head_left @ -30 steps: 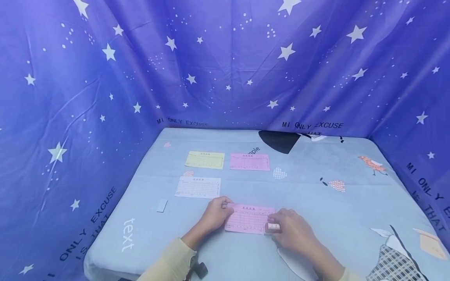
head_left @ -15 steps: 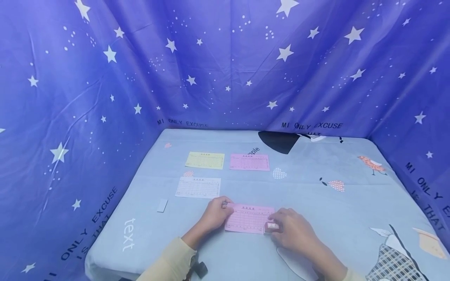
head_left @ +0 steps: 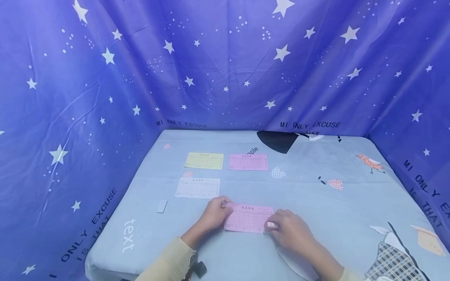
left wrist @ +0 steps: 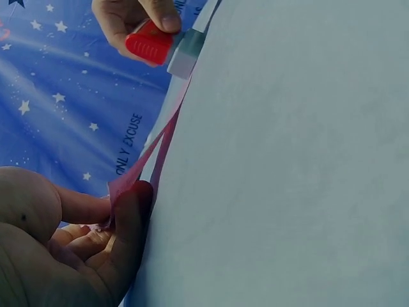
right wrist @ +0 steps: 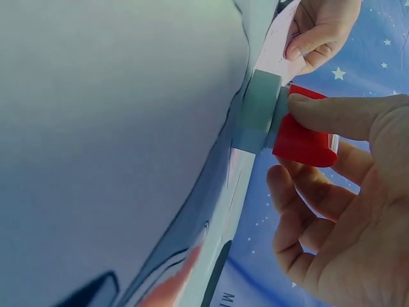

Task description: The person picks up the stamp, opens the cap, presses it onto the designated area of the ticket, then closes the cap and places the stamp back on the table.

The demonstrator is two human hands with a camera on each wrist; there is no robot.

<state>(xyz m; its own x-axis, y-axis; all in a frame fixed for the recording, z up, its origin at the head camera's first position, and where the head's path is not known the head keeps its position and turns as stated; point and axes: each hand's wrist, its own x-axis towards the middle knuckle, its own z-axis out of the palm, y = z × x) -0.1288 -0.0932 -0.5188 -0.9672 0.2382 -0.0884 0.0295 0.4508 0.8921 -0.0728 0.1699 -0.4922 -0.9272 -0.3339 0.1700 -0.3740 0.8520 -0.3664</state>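
Head view: your left hand (head_left: 213, 214) pinches the left edge of the near pink slip (head_left: 246, 218); your right hand (head_left: 293, 231), fingers curled, grips the red-handled block (right wrist: 308, 134) at that slip's near right corner.

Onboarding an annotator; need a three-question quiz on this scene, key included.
1. True or false: the left hand grips the white slip.
2. In the head view, the red-and-grey block in the right hand is nearest which corner of the front pink slip? A) upper left B) lower left C) lower right
3. Fill in: in the head view, the back pink slip has a ____ slip directly left.
Key: 1. False; 2. C; 3. yellow
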